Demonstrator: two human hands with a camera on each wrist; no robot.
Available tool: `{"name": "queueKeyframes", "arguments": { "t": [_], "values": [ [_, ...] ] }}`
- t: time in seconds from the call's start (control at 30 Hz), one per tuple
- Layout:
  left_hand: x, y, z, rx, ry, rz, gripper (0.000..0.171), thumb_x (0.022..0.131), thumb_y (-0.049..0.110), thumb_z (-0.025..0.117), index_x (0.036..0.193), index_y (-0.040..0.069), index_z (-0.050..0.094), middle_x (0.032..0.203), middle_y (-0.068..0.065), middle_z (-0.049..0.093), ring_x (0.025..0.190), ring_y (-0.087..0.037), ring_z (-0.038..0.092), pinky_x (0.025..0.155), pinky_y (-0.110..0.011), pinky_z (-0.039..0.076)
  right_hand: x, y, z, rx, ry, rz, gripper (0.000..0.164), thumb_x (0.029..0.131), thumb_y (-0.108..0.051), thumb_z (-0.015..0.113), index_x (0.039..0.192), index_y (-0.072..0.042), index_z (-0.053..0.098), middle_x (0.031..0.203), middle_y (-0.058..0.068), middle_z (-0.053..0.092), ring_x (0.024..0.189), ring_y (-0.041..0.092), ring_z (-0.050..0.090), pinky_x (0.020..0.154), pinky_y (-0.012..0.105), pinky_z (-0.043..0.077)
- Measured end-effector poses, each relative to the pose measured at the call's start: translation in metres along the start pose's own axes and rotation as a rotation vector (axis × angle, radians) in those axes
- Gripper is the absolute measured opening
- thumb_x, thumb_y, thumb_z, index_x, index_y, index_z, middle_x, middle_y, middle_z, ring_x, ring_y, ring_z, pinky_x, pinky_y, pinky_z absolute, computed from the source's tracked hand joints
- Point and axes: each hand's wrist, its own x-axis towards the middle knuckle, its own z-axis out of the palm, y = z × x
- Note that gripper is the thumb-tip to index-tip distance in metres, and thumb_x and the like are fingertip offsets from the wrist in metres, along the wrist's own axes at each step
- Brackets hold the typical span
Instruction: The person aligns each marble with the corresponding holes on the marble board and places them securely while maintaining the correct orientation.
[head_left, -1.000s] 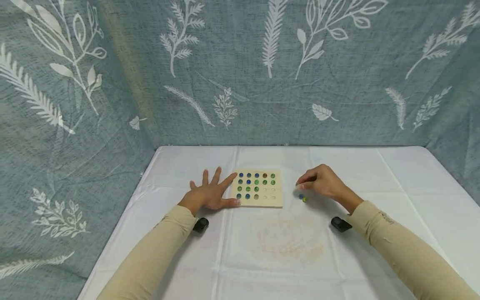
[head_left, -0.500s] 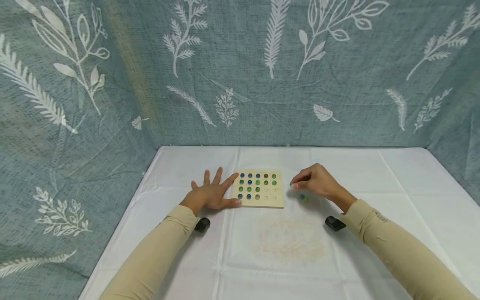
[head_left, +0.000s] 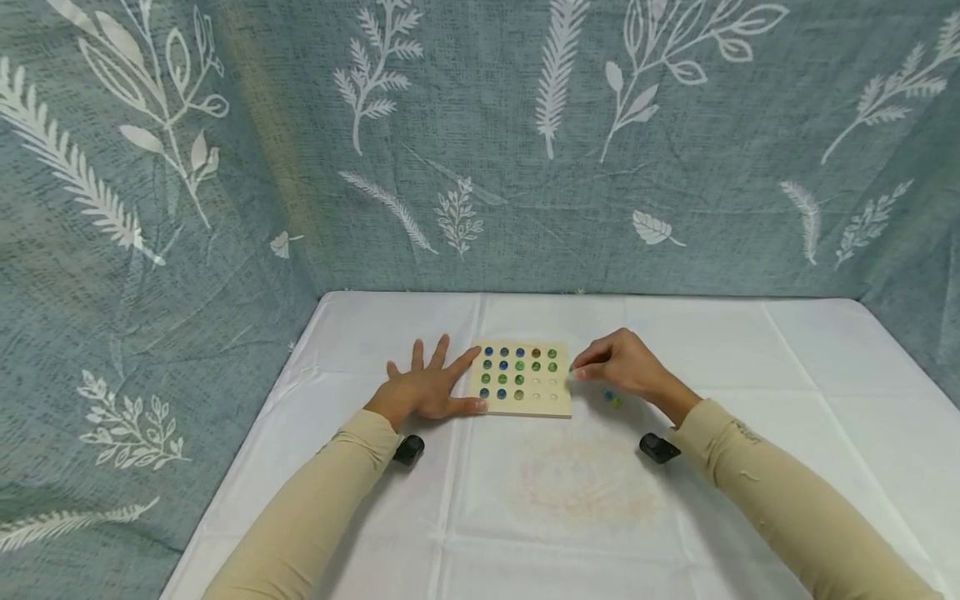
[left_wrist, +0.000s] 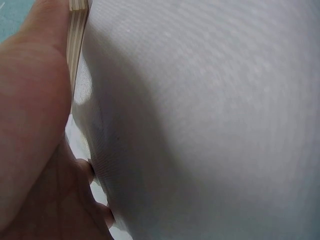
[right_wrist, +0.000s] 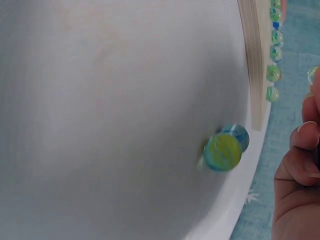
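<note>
A pale wooden board (head_left: 546, 406) with rows of round hollows lies on the table, most hollows holding glass marbles in blue, green and brown. Several hollows at its lower right hold nothing. My left hand (head_left: 423, 393) rests with fingers spread at the board's left side, its thumb and index finger touching the edge. Beside the board's right edge, my right hand (head_left: 630, 365) pinches a clear marble (right_wrist: 312, 75) between thumb and fingertips. Two loose marbles, one yellow-green (right_wrist: 223, 152) and one blue (right_wrist: 238, 136), lie on the cloth below the right hand.
A white cloth (head_left: 525, 533) with fold creases and a faint brownish stain covers the table. Teal leaf-patterned curtains (head_left: 480, 167) hang behind and to the left. Black wrist cameras sit under both forearms.
My right hand has moved left with the pinched marble, from above the loose marbles to the board's right edge. The left hand stays on the board; the head view has shifted slightly.
</note>
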Motion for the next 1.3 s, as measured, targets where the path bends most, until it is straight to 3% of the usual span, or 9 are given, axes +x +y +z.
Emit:
{"name": "queueKeyframes", "arguments": {
  "t": [0.57, 0.83, 1.3],
  "values": [
    [-0.003, 0.003, 0.000, 0.006, 0.007, -0.005, 0.097, 0.093, 0.080, 0.052, 0.167, 0.044, 0.001, 0.176, -0.010, -0.019, 0.158, -0.051, -0.020, 0.116, -0.085, -0.001, 0.008, -0.010, 0.017, 0.063, -0.019, -0.009, 0.012, 0.090, -0.002, 0.079, 0.101, -0.002, 0.083, 0.105, 0.015, 0.081, 0.094, 0.022, 0.075, 0.076, 0.031, 0.059],
    [-0.004, 0.002, 0.000, 0.004, 0.010, -0.012, 0.097, 0.093, 0.080, 0.052, 0.167, 0.045, 0.001, 0.176, -0.009, -0.019, 0.158, -0.050, -0.021, 0.117, -0.084, -0.001, 0.012, -0.017, 0.025, 0.090, -0.033, -0.049, 0.011, 0.089, -0.001, 0.080, 0.099, -0.003, 0.084, 0.099, 0.014, 0.081, 0.087, 0.014, 0.073, 0.077, 0.031, 0.059],
    [-0.005, 0.002, -0.001, 0.014, 0.012, -0.009, 0.097, 0.092, 0.080, 0.053, 0.167, 0.046, 0.001, 0.176, -0.010, -0.018, 0.159, -0.050, -0.019, 0.117, -0.085, 0.001, 0.018, -0.021, 0.035, 0.096, -0.035, -0.035, 0.009, 0.088, -0.003, 0.082, 0.096, -0.002, 0.084, 0.097, 0.014, 0.081, 0.081, 0.016, 0.072, 0.072, 0.031, 0.058]
  ]
}}
